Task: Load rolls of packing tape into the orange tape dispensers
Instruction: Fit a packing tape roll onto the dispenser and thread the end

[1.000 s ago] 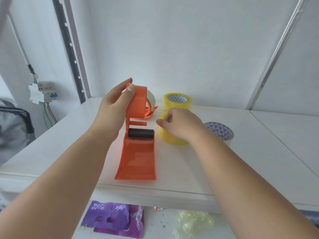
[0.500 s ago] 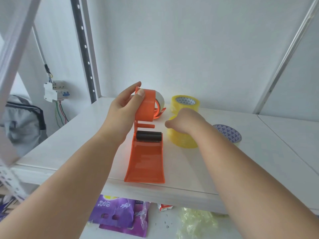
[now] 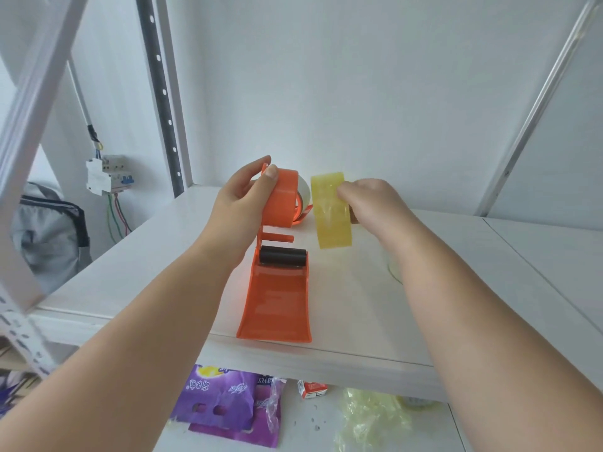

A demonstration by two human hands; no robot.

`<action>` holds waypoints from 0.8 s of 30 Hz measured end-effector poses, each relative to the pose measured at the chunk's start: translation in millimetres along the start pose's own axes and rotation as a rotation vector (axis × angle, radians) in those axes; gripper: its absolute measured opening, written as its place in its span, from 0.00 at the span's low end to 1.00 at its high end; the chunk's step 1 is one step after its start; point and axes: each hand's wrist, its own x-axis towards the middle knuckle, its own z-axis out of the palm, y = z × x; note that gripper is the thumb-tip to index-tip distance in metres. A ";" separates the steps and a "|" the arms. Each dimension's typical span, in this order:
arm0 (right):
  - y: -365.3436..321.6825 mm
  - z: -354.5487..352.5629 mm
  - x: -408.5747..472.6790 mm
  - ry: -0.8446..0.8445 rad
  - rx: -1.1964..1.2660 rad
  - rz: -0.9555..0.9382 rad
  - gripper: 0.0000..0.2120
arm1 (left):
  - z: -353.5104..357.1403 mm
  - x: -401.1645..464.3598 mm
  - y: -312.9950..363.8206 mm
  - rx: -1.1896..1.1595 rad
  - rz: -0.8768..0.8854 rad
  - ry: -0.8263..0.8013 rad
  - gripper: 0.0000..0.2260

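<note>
An orange tape dispenser (image 3: 275, 298) lies on the white shelf (image 3: 359, 308), its flat handle pointing toward me and a black roller across its middle. My left hand (image 3: 243, 203) grips the round orange hub at its far end. My right hand (image 3: 368, 203) holds a yellow roll of tape (image 3: 331, 213) on edge in the air, just right of the hub. Behind the hub a second orange dispenser with a whitish roll (image 3: 303, 197) is partly hidden. Another tape roll (image 3: 393, 269) peeks out beside my right forearm.
A perforated metal upright (image 3: 161, 93) stands at the shelf's back left, with a breaker box and wires (image 3: 109, 174) beyond it. On the lower shelf lie purple packets (image 3: 225, 399), a small red and white box (image 3: 311, 388) and crumpled yellowish film (image 3: 372, 419).
My right hand has lifted the yellow roll off the shelf and turned it on edge beside the hub. The view has shifted left. My left hand keeps its grip.
</note>
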 end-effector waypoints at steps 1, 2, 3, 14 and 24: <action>1.3 2.3 0.3 -0.003 0.054 -0.011 0.09 | 0.0 0.4 0.1 0.006 -0.003 0.000 0.16; 1.5 4.1 -0.7 -0.006 0.106 -0.022 0.10 | 0.1 0.5 0.4 0.009 -0.007 0.002 0.16; 1.8 5.1 -1.9 -0.008 0.159 -0.037 0.10 | -0.3 0.8 0.3 0.008 -0.012 0.006 0.16; 9.6 10.8 -27.9 -0.307 0.526 -0.284 0.10 | -7.1 -6.1 0.2 0.082 -0.022 0.033 0.18; 23.8 14.5 -34.8 -0.276 0.123 -0.416 0.12 | -7.7 -9.8 1.5 0.060 -0.018 0.045 0.17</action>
